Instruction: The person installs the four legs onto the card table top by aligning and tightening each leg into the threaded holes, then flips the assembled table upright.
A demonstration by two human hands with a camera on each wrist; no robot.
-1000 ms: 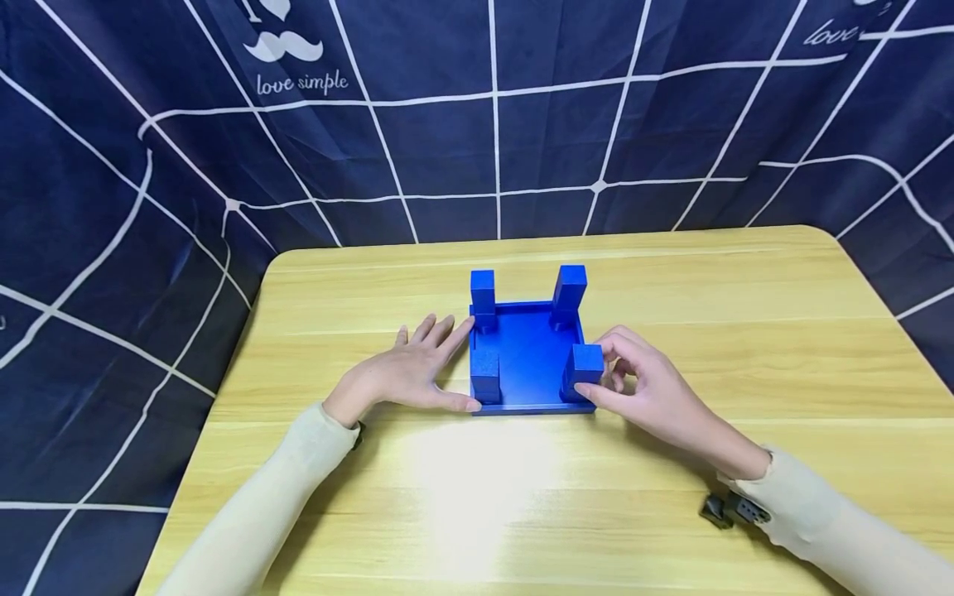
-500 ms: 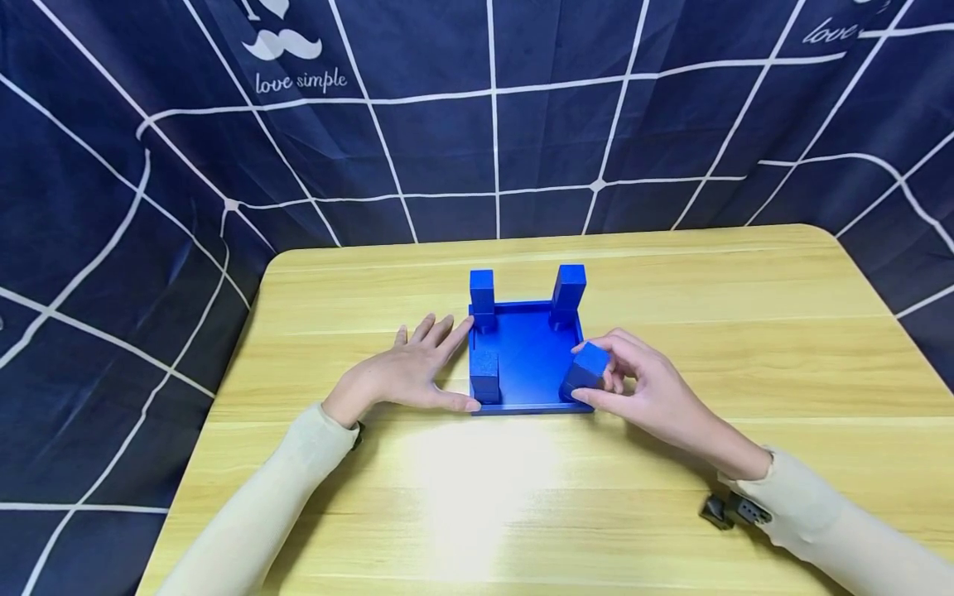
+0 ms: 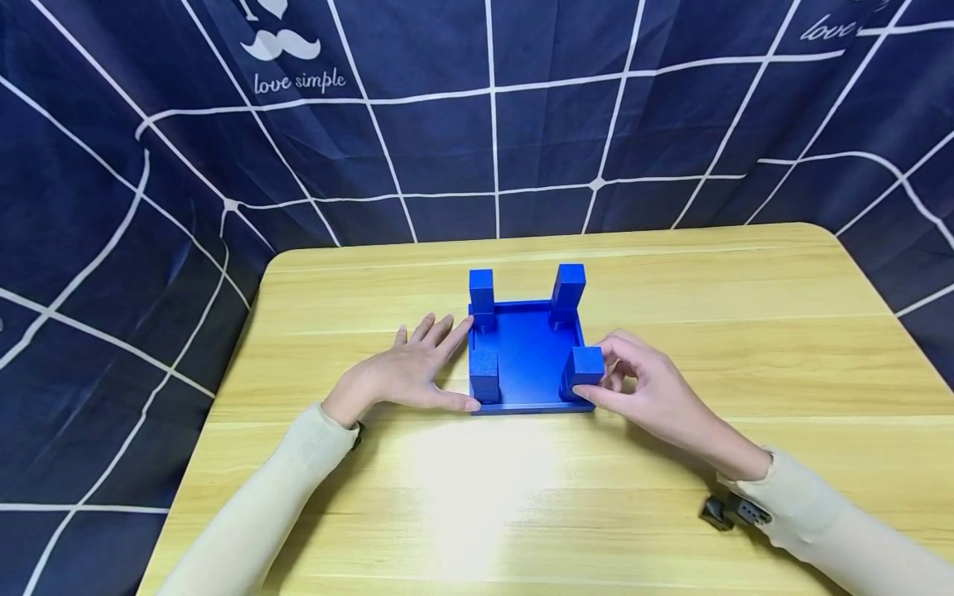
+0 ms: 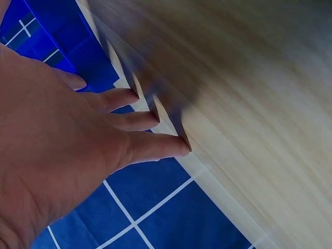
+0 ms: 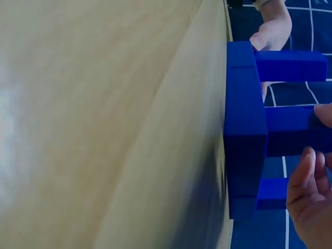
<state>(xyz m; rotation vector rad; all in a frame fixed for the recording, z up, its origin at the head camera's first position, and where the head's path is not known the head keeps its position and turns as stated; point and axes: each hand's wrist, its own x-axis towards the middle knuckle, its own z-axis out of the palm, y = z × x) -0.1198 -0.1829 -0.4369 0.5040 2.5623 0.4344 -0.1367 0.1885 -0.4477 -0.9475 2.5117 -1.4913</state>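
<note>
A blue square base (image 3: 527, 352) with a raised rim lies on the table, a blue square leg standing up at each corner, like a small table upside down. My right hand (image 3: 652, 387) pinches the near-right leg (image 3: 586, 367) between thumb and fingers; in the right wrist view this leg (image 5: 290, 134) juts from the base's corner. My left hand (image 3: 410, 370) lies spread at the left side, thumb and index fingertip against the base's edge. Near it stands the near-left leg (image 3: 485, 377). The left wrist view shows the left hand's straight fingers (image 4: 161, 145) beside the blue base (image 4: 96, 65).
The light wood table (image 3: 358, 513) has rounded far corners. A dark blue cloth (image 3: 432, 149) with white lines hangs behind it and on both sides. At the back of the base rise the far-left leg (image 3: 481, 290) and the far-right leg (image 3: 570, 285).
The near-right leg was square to the base, then twisted about its length in my right fingers half a second ago, and is square again now. My left hand has kept its place.
</note>
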